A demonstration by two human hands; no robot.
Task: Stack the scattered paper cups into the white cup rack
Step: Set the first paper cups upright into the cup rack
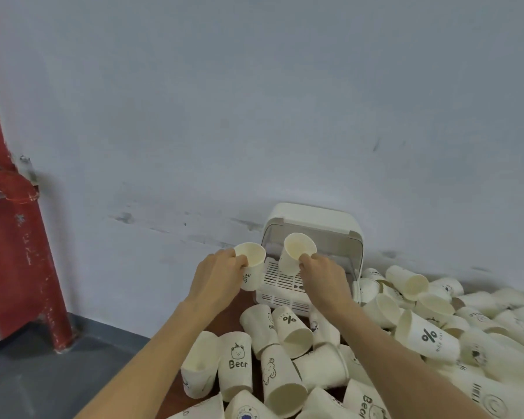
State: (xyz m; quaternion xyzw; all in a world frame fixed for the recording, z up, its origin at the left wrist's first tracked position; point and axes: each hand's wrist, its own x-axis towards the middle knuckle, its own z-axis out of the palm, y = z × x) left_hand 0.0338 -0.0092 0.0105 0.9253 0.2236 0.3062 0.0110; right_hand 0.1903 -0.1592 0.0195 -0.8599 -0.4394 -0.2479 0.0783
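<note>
1. The left hand [217, 275] holds a paper cup [252, 269] from its left side, thumb hooked over the near rim and fingers curled round the wall. The cup sits at the fingertips, to the right of the palm.
2. This left cup stands nearly upright, mouth up and tipped slightly toward the camera; its long axis runs almost vertical. It hangs in the air just left of the white cup rack [312, 255], its lower wall overlapping the rack's left edge in the view.
3. The right hand [322, 275] pinches a second paper cup [297, 257] at the near, lower part of its rim, thumb and fingers closed on the edge. The cup lies up and to the left of the knuckles.
4. The right cup is tilted, its open mouth facing up and toward the camera, its base pointing down and away toward the rack's slotted floor. Its long axis slants from upper near to lower far. It hangs in front of the rack's open front, under the raised lid; whether its base touches the floor cannot be told.
5. The rack stands against the grey wall [254, 116], at the far edge of the table.
6. Loose cups [285, 358] lie in a heap below and right of the rack, most on their sides, some mouth down, several printed "Bear" or "%".
7. A red pipe [15, 237] runs down the left.
</note>
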